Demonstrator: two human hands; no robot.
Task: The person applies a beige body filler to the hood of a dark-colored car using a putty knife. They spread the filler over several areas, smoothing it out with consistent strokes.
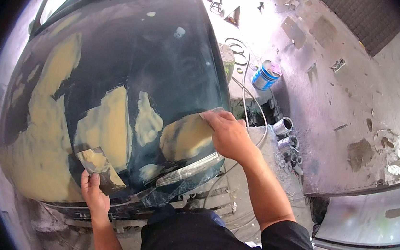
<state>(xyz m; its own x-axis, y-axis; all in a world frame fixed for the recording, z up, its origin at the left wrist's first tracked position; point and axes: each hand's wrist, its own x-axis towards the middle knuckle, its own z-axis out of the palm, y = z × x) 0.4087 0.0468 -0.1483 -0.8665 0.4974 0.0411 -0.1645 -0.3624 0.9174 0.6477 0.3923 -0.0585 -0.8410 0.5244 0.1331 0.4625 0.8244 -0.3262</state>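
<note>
A dark green car hood (135, 46) fills the left and middle of the head view, marked with several pale yellow filler patches. My left hand (94, 194) grips a small square plate (97, 163) smeared with yellow filler, held over the hood's front. My right hand (228, 135) has a thin flat spreader (213, 112) pinched in its fingers, at the upper right of the rightmost yellow patch (184, 138) near the hood's edge. A clear headlamp (186, 169) lies just below that patch, with clear plastic film around it.
Right of the car are a blue-and-white bucket (262, 78), open cans (284, 126), pale hoses (264, 109) and concrete ledges beside a dark hole. A mottled pale floor (336, 114) extends right, with a dark quilted mat (359, 17) at top and a pale panel (368, 228) at lower right.
</note>
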